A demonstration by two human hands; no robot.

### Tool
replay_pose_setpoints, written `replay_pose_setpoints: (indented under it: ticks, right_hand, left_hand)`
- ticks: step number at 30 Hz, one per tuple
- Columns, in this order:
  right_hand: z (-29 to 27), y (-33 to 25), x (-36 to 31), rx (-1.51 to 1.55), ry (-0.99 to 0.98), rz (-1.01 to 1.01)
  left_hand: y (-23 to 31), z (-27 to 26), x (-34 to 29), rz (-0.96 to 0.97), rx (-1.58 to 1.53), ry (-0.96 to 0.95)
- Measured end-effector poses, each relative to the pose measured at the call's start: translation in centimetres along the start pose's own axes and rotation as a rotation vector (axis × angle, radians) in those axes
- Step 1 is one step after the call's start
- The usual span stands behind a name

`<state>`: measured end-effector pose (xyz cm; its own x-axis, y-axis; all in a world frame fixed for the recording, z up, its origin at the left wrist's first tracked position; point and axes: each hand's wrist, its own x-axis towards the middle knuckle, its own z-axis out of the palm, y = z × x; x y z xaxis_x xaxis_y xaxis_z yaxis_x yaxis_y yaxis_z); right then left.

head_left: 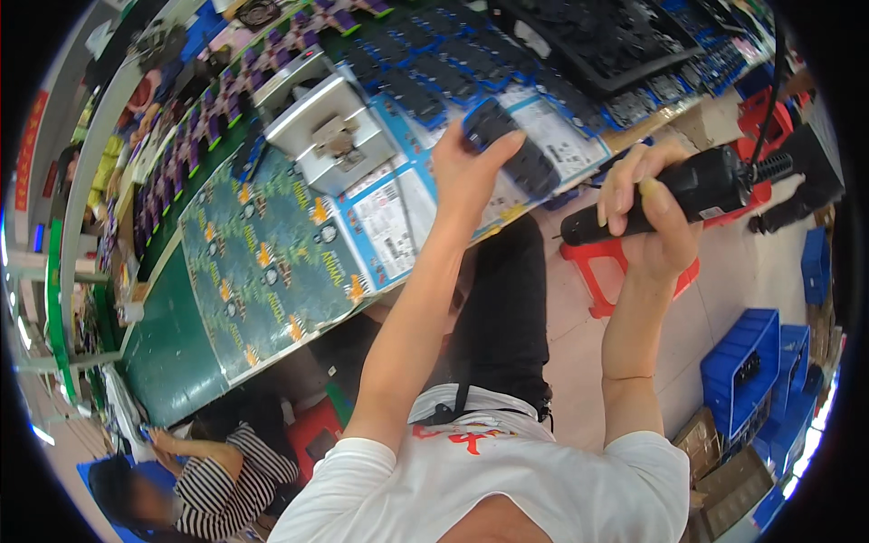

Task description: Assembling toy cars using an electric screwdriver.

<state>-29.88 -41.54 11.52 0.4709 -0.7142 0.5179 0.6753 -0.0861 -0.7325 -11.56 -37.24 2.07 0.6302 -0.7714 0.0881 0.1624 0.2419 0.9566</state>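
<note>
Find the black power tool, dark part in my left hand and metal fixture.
Black power tool point(711, 184): head view, on its thick body.
Dark part point(532, 167): head view, on its lower right half.
Metal fixture point(312, 110): head view, on its silver face.

Right hand point(659, 201) holds one power tool point(711, 187); left hand point(469, 176), one dark casing point(532, 167). One metal fixture point(331, 136) stands left of both hands.

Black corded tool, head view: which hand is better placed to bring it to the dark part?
Probably the right hand: it grips the black corded tool, whose tip points leftward, while the left hand is occupied holding the dark part.
</note>
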Motion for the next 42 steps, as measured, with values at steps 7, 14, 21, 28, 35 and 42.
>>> replay_pose_setpoints:
  ticks: [7,14,21,28,35,42]
  right_hand:
    - [6.8,7.0,2.3,0.059,0.010,-0.050]
    - [13.5,14.3,2.3,-0.359,-0.005,-0.105]
    - [12.0,16.4,3.1,-0.263,-0.185,0.048]
    - [11.1,15.2,4.5,-0.014,-0.414,0.152]
    - [17.7,14.8,7.7,0.121,-0.236,-0.139]
    - [19.7,16.5,8.4,-0.182,-0.284,-0.227]
  left_hand:
    - [5.4,-13.2,-10.5,-0.321,-0.505,0.300]
    - [5.0,-18.8,-12.7,-0.266,-0.379,0.314]
    - [4.9,-20.1,-13.0,-0.176,-0.396,0.191]
    - [4.2,-19.9,-12.9,-0.150,-0.281,0.140]
    - [4.1,-19.5,-12.3,-0.185,-0.209,0.192]
    - [4.8,-18.9,-11.9,-0.230,-0.240,0.235]
